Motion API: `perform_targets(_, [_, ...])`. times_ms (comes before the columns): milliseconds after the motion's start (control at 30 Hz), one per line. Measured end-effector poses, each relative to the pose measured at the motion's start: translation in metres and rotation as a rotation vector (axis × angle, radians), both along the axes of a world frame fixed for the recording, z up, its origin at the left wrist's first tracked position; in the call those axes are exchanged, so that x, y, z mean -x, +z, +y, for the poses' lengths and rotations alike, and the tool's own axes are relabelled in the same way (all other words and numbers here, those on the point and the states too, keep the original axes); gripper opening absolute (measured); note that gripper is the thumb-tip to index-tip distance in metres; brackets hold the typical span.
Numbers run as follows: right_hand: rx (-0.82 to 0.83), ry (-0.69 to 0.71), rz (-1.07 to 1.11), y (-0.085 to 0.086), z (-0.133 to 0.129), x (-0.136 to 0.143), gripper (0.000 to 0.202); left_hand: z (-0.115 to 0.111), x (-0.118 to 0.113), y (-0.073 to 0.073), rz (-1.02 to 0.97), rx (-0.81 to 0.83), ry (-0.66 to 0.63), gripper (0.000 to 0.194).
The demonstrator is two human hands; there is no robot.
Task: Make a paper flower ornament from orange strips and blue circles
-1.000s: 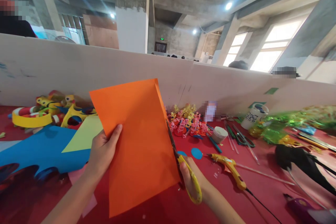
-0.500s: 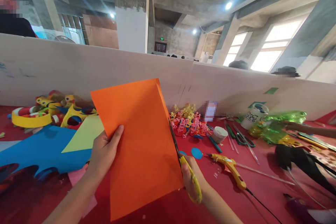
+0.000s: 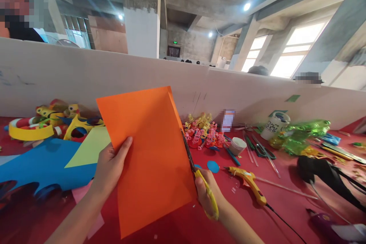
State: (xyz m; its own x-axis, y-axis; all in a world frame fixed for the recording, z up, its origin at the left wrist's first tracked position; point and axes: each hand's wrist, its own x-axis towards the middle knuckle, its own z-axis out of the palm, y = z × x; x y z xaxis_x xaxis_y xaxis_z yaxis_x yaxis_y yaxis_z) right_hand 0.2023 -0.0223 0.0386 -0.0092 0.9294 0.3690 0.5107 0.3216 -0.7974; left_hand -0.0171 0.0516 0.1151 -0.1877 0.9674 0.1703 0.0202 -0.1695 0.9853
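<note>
A large orange sheet (image 3: 151,160) is held up over the red table, tilted, with a narrow folded strip along its right edge. My left hand (image 3: 111,164) grips its left side, thumb on the front and fingers hidden behind. My right hand (image 3: 208,190) is closed round the yellow handles of a pair of scissors (image 3: 210,196). The dark blades lie along the sheet's right edge and point up and away from me. Part of the right hand's fingers is hidden by the handles.
Blue foam sheets (image 3: 48,164) and a pale green sheet (image 3: 88,148) lie at left, near yellow craft pieces (image 3: 31,131). Small pink figures (image 3: 200,135) stand behind the orange sheet. A yellow glue gun (image 3: 251,183), a white cup (image 3: 237,146) and green scissors (image 3: 261,148) lie at right.
The lower right part of the orange sheet has drawn slightly left, away from my right hand. Another person's arm at the far right has left the view. The whole view has shifted slightly.
</note>
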Motion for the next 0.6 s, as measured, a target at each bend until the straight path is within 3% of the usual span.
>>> perform_targets(400, [0.038, 0.032, 0.04, 0.006, 0.0, -0.004, 0.06, 0.016, 0.01, -0.021, -0.153, 0.034, -0.077, 0.036])
perform_targets(600, [0.029, 0.053, -0.089, 0.013, -0.002, -0.005, 0.064, 0.015, 0.01, -0.015, 0.002, 0.068, -0.063, 0.044])
